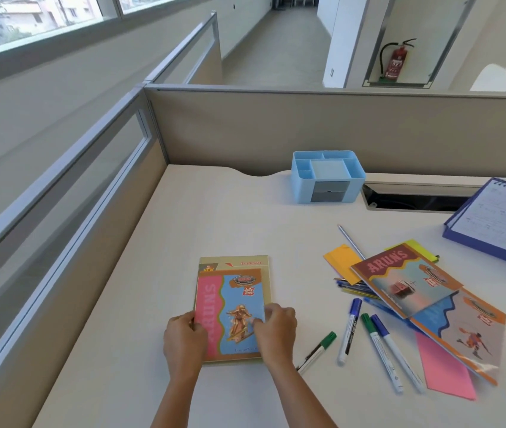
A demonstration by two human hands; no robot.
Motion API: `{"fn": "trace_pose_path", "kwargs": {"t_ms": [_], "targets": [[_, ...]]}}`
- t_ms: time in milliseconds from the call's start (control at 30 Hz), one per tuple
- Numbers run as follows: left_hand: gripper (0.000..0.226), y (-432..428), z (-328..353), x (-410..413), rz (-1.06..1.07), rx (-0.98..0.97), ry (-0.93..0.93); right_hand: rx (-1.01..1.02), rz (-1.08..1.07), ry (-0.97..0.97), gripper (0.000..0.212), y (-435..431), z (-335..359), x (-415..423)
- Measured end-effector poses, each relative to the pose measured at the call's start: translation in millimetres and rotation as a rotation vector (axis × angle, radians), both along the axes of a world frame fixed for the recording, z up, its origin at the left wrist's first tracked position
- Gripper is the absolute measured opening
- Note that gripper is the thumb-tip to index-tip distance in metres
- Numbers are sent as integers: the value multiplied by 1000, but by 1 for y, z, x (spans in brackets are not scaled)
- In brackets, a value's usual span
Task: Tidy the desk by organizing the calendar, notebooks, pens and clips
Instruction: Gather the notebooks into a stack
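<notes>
Your left hand (184, 336) and right hand (276, 330) grip the pink notebook (230, 313), squaring it on the tan notebook (236, 261); the loose notebooks (406, 284) likely come next.

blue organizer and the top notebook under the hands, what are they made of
Blue organizer: likely moulded plastic, matte, from its even colour and rounded corners. Top notebook: paper, with a seemingly glossy printed card cover; light sheen shows on it.

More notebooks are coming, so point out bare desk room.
Bare: pale desk top between the pink-and-blue notebook stack and the light blue plastic organizer; also left of the stack. Crowded: the right side, with whiteboard markers, loose notebooks, coloured paper sheets.
</notes>
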State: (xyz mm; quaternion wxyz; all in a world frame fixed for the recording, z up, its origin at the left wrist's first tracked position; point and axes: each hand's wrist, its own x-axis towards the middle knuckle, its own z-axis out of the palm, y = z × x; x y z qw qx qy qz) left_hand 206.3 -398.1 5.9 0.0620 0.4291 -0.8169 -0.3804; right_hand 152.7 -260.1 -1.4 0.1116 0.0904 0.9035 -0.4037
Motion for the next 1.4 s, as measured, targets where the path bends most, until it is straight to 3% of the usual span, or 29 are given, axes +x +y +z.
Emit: {"fn": "trace_pose_path", "kwargs": {"t_ms": [100,200,300,400,500,600,700,867,1000,1100,1167,1300,1400], "targets": [[28,3,2,-2,-3,-27,-4,72,-62,187,43,37,9,-23],[36,15,4,-5,-40,-76,66,491,-61,407,46,98,11,-58],[40,30,2,-12,-106,-121,164,775,-21,238,62,154,14,-80],[39,52,1,-23,-186,-72,243,861,5,137,64,187,4,-82],[33,78,2,-36,-258,16,239,871,15,188,53,206,-1,-76],[28,94,7,-41,-259,71,261,838,24,268,48,211,-1,-74],[22,103,5,-48,-322,162,251,769,38,371,56,207,0,-64],[34,118,9,-58,-429,590,137,585,-16,621,72,192,4,-36],[50,120,24,-63,-368,954,75,464,58,734,76,172,8,-5],[50,112,31,-64,-237,1189,120,376,175,798,76,156,5,14],[34,102,34,-64,-140,1213,156,342,278,845,71,143,2,24],[7,68,25,-54,-99,1072,171,266,537,812,52,124,-1,33],[9,43,17,-33,-52,1096,237,42,571,614,66,104,0,35]]}}
